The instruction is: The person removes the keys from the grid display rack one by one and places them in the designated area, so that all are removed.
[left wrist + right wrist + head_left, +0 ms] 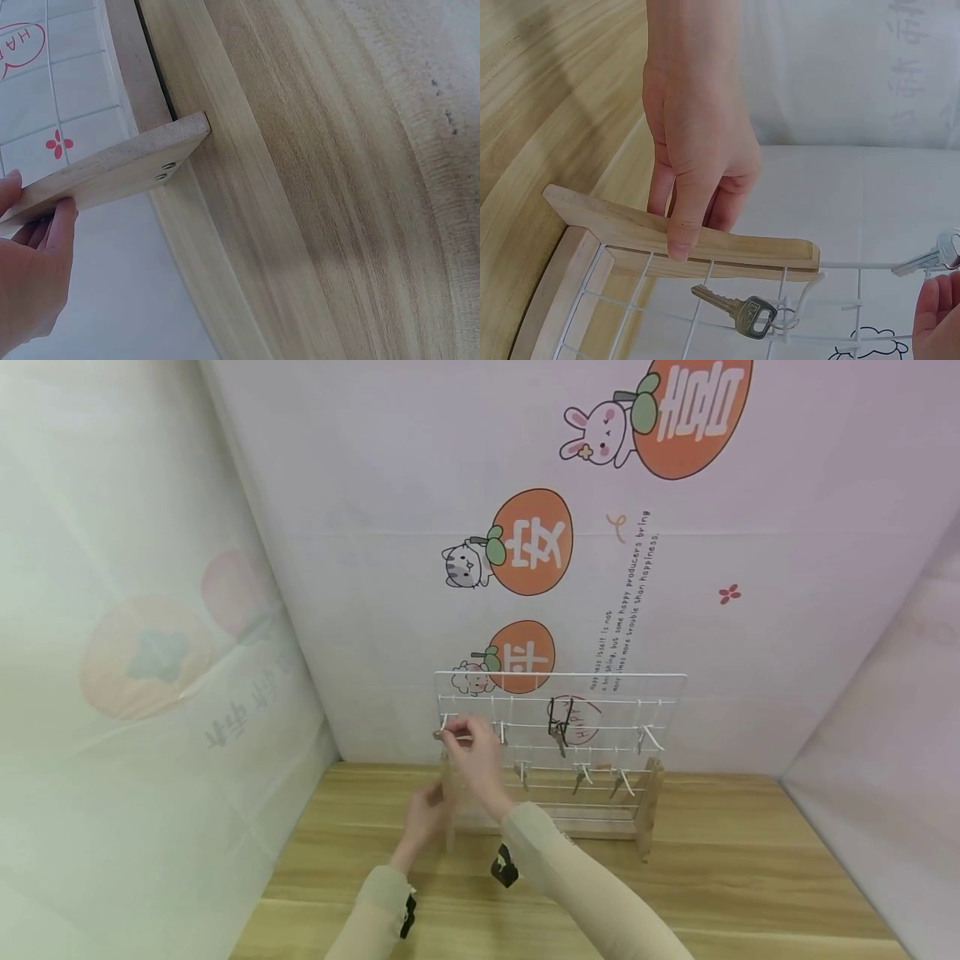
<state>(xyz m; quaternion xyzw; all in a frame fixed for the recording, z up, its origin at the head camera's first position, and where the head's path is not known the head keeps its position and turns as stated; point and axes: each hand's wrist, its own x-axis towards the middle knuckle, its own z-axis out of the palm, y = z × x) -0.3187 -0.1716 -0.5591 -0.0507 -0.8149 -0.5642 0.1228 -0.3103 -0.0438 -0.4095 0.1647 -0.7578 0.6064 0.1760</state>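
Note:
A white wire grid rack (558,675) with wooden side posts stands on the table. My left hand (427,810) grips its left post (112,169), thumb on one side and fingers on the other, as the left hand (705,142) also shows in the right wrist view. Higher up, my right hand (476,756) pinches a small key (438,735) at the grid's left edge. The right wrist view shows part of the right hand (937,319) beside a silver key (930,256). Another key (751,316) hangs by its ring from a white hook (810,296).
More keys hang on the grid's hooks, among them one key (580,778) on the lower row and one (558,737) by a black wire piece (560,714). White printed cloth (375,568) stands behind and at both sides. Wood-grain tabletop (720,877) extends in front.

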